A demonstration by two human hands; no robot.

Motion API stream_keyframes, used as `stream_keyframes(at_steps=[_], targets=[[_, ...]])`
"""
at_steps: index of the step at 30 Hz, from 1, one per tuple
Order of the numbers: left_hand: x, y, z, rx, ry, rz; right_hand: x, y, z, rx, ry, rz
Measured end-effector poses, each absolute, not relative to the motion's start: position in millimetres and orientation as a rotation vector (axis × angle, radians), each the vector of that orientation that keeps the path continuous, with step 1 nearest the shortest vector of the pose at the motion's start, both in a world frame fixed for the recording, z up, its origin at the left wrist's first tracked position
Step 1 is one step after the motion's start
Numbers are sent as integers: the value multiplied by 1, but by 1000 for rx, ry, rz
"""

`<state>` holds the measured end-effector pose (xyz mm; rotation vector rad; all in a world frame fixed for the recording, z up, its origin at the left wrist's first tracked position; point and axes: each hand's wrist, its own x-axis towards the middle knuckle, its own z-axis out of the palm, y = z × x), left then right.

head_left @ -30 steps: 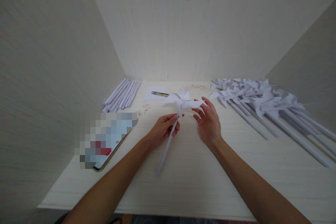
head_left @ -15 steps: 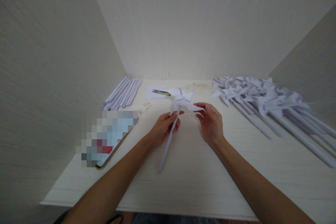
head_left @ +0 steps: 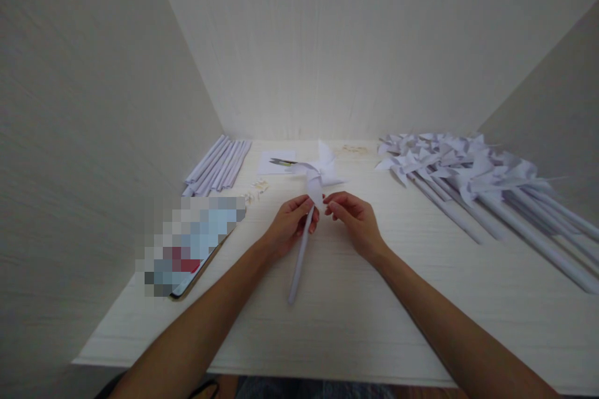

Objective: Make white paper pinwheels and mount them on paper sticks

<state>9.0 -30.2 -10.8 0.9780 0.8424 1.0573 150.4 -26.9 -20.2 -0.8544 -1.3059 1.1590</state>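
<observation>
Two hands are holding a white paper pinwheel over the bench.

The left hand [head_left: 289,225] is gripping the pinwheel [head_left: 316,175] by its stick, fingers curled around it; the right hand [head_left: 352,218] is pinching just below the blades. Finished pinwheels [head_left: 472,177] are lying well apart to the right, paper sticks [head_left: 219,165] and scissors [head_left: 282,163] to the left on the bench [head_left: 374,299].

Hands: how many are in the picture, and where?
2, one person's. The left hand grips the white rolled-paper stick of a white paper pinwheel; the right hand pinches at the stick's top, just below the blades.
</observation>
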Motion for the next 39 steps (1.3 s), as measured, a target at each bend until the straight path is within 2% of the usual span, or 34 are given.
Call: stream_keyframes(at_steps=[6,13,20,25,29,34,39], targets=[[8,-29,-13,972,832,1059,153,-25,-22,-874,-1292,1103],[8,-31,-11,977,861,1036,155,-21,-23,-1025,-1034,1143],[5,-26,-9,874,904,1183,171,-13,-23,-1232,-855,817],[1,-18,-11,908,996,1246,176,-4,-24,-1305,-1101,502],[2,-15,-10,967,1164,1217,182,6,-19,-1246,-1340,430],[0,-6,-11,1145,1451,1114,186,16,-6,-1085,-1938,321],[-6,0,-16,1471,1734,1169,178,16,-6,-1184,-2270,126]])
